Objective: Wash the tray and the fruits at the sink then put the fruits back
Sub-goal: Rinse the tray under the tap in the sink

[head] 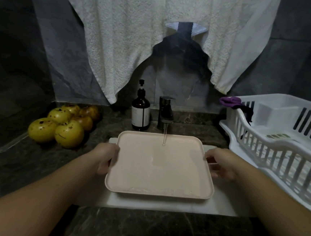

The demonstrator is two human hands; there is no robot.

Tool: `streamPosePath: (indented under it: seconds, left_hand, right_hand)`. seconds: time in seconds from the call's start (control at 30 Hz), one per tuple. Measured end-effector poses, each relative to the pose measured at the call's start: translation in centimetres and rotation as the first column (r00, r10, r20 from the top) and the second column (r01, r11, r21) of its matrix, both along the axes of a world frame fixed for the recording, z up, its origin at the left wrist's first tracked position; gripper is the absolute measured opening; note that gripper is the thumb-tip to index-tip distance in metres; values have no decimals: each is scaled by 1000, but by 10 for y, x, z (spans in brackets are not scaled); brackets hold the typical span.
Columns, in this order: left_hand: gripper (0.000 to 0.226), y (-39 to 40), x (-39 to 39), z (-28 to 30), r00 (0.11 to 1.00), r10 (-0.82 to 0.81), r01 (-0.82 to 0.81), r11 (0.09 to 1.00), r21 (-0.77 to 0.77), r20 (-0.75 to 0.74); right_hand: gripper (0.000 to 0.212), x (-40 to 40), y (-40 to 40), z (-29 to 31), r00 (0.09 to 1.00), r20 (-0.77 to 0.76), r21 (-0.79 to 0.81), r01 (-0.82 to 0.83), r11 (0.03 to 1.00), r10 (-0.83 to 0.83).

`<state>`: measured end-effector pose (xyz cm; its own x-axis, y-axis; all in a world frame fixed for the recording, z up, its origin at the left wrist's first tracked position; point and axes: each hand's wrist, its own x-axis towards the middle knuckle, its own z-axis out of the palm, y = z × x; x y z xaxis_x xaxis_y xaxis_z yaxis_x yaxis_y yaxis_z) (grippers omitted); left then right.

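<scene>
A pale pink rectangular tray (pixel 163 190) is held level over the white sink (pixel 224 204). My left hand (pixel 106 158) grips its left rim and my right hand (pixel 220 165) grips its right rim. Water runs from the dark faucet (pixel 165 112) onto the far part of the tray and pools along the near edge. Several yellow, brown-spotted fruits (pixel 62 123) lie in a heap on the dark counter to the left of the sink.
A brown pump soap bottle (pixel 140 111) stands left of the faucet. A white dish rack (pixel 280 140) with a purple cloth (pixel 230 101) on its rim sits at the right. White towels (pixel 120 39) hang over the back wall.
</scene>
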<state>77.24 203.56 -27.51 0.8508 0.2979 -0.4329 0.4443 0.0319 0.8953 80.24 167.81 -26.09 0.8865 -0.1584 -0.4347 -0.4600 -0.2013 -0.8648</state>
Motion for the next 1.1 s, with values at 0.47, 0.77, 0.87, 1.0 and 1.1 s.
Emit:
streamPosePath:
  seconds: [0.47,0.77,0.87,1.0,1.1]
  left_hand:
    - [32,-7,6,-11,998,32,-33,999,-19,-45]
    - [17,-7,14,-22,999,32,-34,995,-90,-20]
    - [18,-5,15,-23,1000,25,-26,996,-88,-17]
    - [18,-7,15,-23,999,35,-35,996,-86,-9]
    - [20,-8,13,-22,1000,28,-28,996,-79,-11]
  right_hand:
    - [53,44,59,81,636,504,-726,-55,685,585]
    - [59,60,111,90,591,326,-875,-106,473,737]
    - [57,60,107,88,609,312,-869,-127,478,730]
    - [53,51,75,69,701,497,-654,-84,752,511]
    - [48,40,32,34,884,391,-544,-2,839,256]
